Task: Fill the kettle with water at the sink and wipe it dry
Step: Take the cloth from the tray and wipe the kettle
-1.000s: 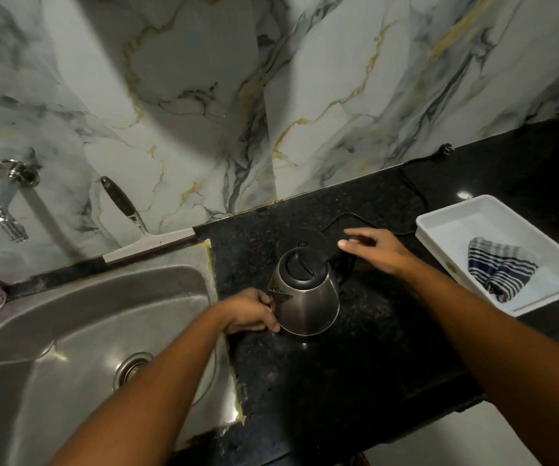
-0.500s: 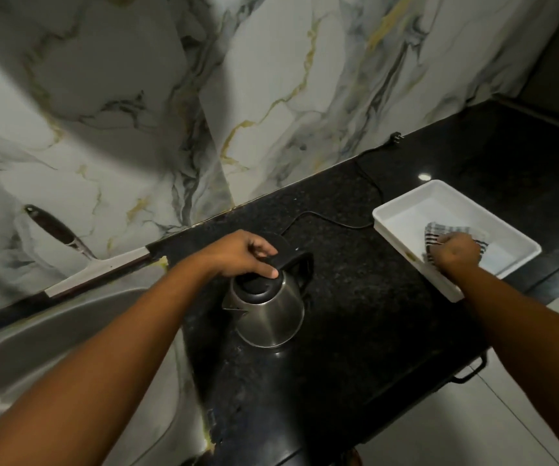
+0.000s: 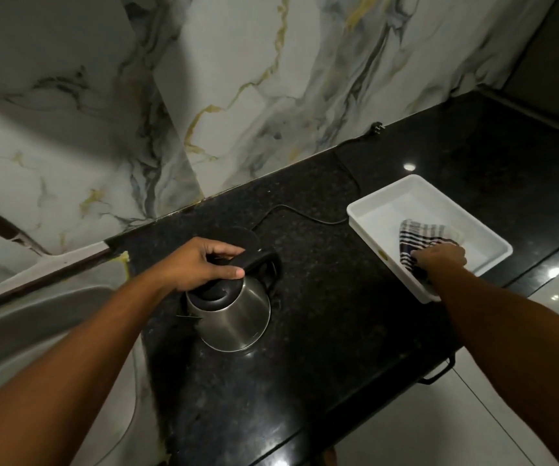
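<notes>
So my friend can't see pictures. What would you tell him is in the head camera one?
A person's left hand holds a steel kettle by its black top on a dark counter, beside a sink. Their right hand grasps a striped cloth lying in a white tray.

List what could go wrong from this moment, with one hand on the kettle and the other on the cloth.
1. The left hand only rests on the kettle lid and handle; the kettle looks tilted, so it could tip or spill on the black counter.
2. The power cord trails behind the kettle's base; a sweeping arm could snag it.
3. The right hand pulling the striped cloth may drag the white tray, near the counter edge.
</notes>
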